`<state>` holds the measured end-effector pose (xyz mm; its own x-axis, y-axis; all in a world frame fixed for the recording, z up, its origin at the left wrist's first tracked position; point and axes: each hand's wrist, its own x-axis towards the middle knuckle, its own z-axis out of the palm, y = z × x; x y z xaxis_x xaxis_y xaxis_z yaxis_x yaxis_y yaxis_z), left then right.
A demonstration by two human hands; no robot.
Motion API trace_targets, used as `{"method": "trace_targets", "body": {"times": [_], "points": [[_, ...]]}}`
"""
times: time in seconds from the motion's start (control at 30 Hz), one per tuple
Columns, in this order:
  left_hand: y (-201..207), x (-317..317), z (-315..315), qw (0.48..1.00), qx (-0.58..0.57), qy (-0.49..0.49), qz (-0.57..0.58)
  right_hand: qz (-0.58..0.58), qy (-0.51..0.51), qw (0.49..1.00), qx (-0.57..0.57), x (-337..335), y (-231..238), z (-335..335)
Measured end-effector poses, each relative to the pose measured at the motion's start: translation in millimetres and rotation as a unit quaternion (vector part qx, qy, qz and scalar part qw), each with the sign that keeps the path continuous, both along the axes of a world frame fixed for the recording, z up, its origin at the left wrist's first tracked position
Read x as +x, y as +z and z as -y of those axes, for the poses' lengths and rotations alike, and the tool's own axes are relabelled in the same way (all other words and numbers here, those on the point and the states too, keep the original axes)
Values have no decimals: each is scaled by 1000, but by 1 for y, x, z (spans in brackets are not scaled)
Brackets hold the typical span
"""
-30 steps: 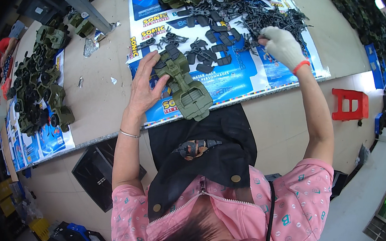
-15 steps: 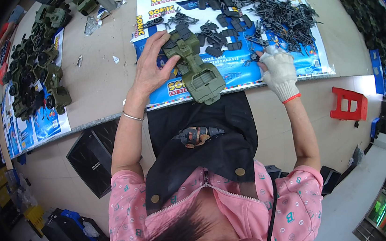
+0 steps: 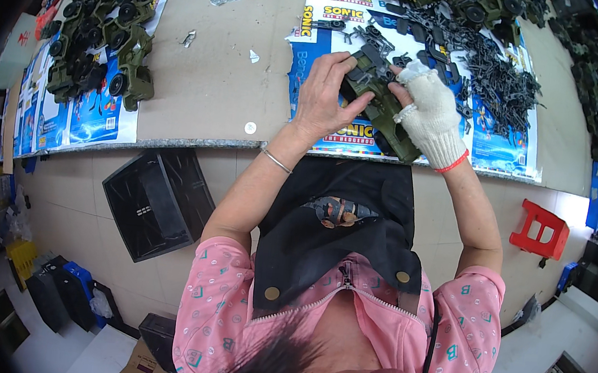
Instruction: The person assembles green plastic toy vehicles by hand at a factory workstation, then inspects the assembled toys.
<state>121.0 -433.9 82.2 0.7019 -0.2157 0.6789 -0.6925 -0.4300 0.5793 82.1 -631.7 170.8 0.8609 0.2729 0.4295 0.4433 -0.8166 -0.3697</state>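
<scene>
An olive-green toy truck [image 3: 389,118] lies tilted near the table's front edge, its front end pointing away to the left. My bare left hand [image 3: 327,96] grips its front part, thumb along the near side and fingers over the far end. On my right hand [image 3: 432,112] is a white knitted glove with the fingertips bare. Its thumb and forefinger are bent in against the truck's front right side; whatever they pinch there is hidden. Just beyond the hands spreads a pile of small dark grey plastic parts [image 3: 503,84], with flat dark pieces beside it.
Printed blue-and-white sheets [image 3: 521,157] cover part of the table [image 3: 216,69]. More green toy trucks [image 3: 133,71] crowd the left, and others [image 3: 471,8] the far side. A black crate [image 3: 151,204] and a red stool [image 3: 541,230] stand on the floor.
My right hand has left the edge of the parts pile and come to the truck. The truck is turned, its front now between both hands. The head view has shifted left.
</scene>
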Motion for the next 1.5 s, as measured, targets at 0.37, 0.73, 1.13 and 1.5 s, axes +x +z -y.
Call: {"method": "trace_targets", "body": {"times": [0.37,0.73,1.13,1.5], "points": [[4,1,1,999,-11,-21,-22,-97,-1,995,-24,57,52,6],[-7,-1,5,972,-152,-72,-163,-291,54,930,-217,89,31,-76],[-7,7,2,977,-139,16,-160,-144,195,921,-304,94,26,-82],[65,65,-20,978,-175,110,-7,-62,-26,972,-226,62,43,4]]}}
